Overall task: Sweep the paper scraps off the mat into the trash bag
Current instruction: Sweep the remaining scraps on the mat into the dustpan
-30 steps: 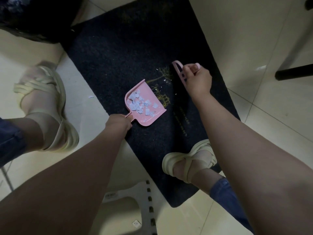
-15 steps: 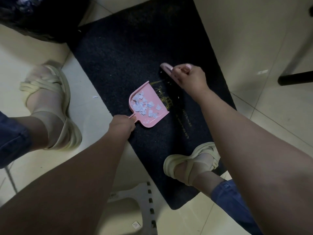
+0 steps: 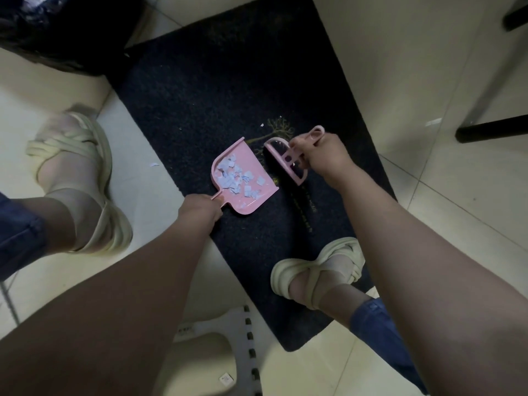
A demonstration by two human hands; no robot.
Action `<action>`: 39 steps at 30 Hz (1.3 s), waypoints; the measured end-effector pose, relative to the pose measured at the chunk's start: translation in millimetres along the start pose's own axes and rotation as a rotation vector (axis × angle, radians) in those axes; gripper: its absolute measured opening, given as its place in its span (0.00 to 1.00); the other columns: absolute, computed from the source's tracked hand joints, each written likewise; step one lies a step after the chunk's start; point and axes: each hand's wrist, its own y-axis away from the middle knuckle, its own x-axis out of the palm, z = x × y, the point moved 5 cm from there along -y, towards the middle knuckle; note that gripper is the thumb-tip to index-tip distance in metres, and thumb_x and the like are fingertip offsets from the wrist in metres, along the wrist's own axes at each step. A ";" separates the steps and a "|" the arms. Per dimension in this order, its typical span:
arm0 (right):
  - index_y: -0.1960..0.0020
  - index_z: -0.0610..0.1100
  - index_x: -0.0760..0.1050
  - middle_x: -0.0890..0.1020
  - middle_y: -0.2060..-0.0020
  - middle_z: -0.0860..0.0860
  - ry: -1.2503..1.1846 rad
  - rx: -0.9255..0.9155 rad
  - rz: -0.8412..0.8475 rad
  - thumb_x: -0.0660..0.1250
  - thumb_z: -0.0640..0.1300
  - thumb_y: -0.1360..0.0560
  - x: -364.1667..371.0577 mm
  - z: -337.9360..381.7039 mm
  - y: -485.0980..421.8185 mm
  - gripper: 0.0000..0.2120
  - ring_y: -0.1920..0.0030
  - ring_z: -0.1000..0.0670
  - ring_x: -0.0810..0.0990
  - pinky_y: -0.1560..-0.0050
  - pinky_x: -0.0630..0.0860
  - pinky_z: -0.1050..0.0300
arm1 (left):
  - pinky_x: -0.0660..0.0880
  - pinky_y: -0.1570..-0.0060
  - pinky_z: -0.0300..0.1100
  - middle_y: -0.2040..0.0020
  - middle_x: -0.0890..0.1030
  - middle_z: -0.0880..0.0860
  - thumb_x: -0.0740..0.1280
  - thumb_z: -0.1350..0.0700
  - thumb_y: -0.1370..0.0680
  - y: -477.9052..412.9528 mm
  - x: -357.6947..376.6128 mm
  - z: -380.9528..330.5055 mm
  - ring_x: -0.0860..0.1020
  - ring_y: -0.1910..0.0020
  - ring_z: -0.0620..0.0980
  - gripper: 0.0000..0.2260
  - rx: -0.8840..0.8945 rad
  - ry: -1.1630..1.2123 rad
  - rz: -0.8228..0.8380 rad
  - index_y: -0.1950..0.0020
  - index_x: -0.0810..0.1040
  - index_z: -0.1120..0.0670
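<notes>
Gripping pink plastic dustpan (image 3: 244, 151), arched brush (image 3: 288, 160) — jagged scraps (image 3: 234, 177), fuzzy mat (image 3: 214, 95)

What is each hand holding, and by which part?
The left hand holds the pink dustpan, the right hand the pink brush, each by its handle.

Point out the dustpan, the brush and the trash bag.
dustpan (image 3: 252, 160): head view, bare pink floor of the pan near its open edge.
brush (image 3: 281, 152): head view, pink back of the head.
trash bag (image 3: 57, 32): head view, glossy black side, top left.
</notes>
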 end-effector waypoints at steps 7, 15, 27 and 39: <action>0.48 0.45 0.81 0.84 0.57 0.48 -0.094 -0.093 -0.338 0.65 0.48 0.21 -21.3 10.3 -10.0 0.09 0.58 0.50 0.82 0.55 0.79 0.54 | 0.70 0.58 0.41 0.66 0.78 0.51 0.67 0.48 0.22 2.0 -1.2 2.5 0.76 0.62 0.50 0.11 -0.023 0.064 0.000 0.50 0.81 0.56; 0.50 0.45 0.82 0.84 0.55 0.49 0.038 -0.125 0.031 0.66 0.48 0.22 1.6 22.0 -21.3 0.09 0.53 0.49 0.83 0.46 0.80 0.49 | 0.71 0.56 0.40 0.66 0.79 0.51 0.65 0.48 0.22 -1.3 -0.5 0.5 0.77 0.60 0.51 0.13 0.009 0.017 0.008 0.48 0.81 0.56; 0.54 0.51 0.81 0.84 0.55 0.50 -0.054 -0.115 -0.053 0.65 0.50 0.23 2.0 8.1 -8.1 0.06 0.53 0.50 0.83 0.46 0.80 0.45 | 0.71 0.60 0.39 0.68 0.77 0.50 0.64 0.48 0.21 2.0 -1.0 -0.4 0.75 0.61 0.50 0.14 0.009 0.024 0.016 0.46 0.81 0.57; 0.56 0.44 0.80 0.80 0.62 0.50 0.212 -0.163 -0.164 0.65 0.47 0.25 13.3 40.5 -19.0 0.08 0.58 0.49 0.79 0.57 0.74 0.58 | 0.72 0.55 0.41 0.68 0.77 0.50 0.65 0.48 0.21 -0.1 -0.7 2.0 0.76 0.61 0.50 0.14 0.004 0.053 0.013 0.46 0.81 0.57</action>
